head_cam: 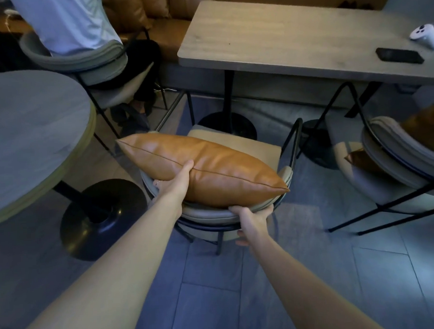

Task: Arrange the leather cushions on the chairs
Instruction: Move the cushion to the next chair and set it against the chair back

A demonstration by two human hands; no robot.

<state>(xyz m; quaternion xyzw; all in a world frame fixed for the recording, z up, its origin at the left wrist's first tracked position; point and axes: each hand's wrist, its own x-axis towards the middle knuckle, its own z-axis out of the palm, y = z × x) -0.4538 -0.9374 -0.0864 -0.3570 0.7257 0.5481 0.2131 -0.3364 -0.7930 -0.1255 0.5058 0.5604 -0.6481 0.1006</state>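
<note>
A tan leather cushion [206, 165] lies tilted across the back of the grey chair [208, 215] in front of me, above its beige seat. My left hand [176, 181] grips the cushion at its near long edge, thumb on top by the seam. My right hand [251, 223] is closed over the chair's curved backrest just under the cushion's right end. A second tan cushion [425, 128] sits in the chair [391, 155] at the right edge, partly cut off.
A round table [28, 139] stands at my left on a black pedestal base [100, 218]. A rectangular table [292, 39] ahead holds a dark phone [399, 55] and a white controller [426, 35]. A seated person [70, 23] occupies the far left chair; a tan sofa [152, 11] lies behind.
</note>
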